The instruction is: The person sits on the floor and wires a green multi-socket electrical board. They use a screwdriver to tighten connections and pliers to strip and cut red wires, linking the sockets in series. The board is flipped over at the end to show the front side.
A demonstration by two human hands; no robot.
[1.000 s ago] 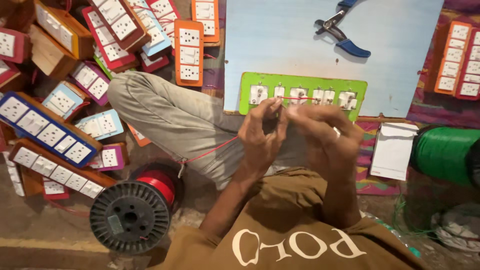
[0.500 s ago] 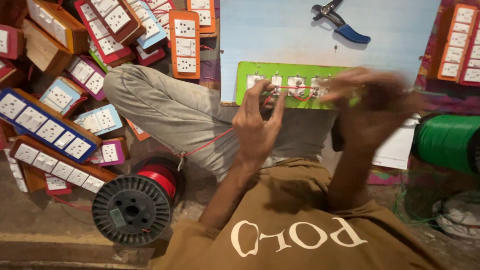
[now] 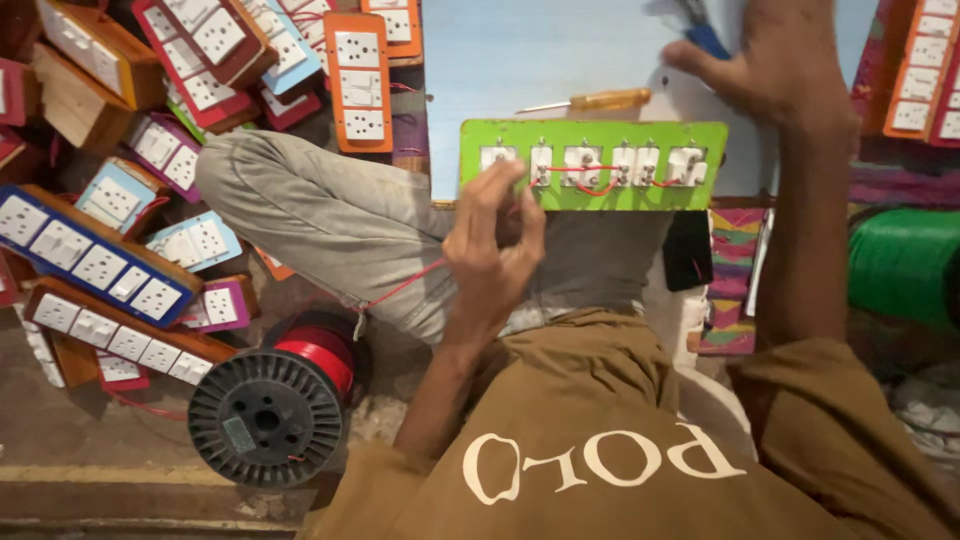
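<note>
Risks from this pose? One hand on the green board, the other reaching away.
1. The left hand alone steadies the green switch board, which seems propped at the blue board's edge; it may tip.
2. The red wire runs taut from the spool over the knee; a tug could snag it.
3. The right hand reaches for the blue-handled pliers, possibly nudging the screwdriver.

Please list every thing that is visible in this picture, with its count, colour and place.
switch panel: one, green, on the lap, white switches joined by red wire
red wire: one strand, from spool to left hand
wire spool: one, black with red wire, lower left
green spool: one, right edge
screwdriver: one, yellow handle, on the blue board
blue board: one, top centre
finished switch boards: many, mixed colours, left
left hand: pinching the wire at the panel
right hand: reaching to the blue-handled tool
</note>
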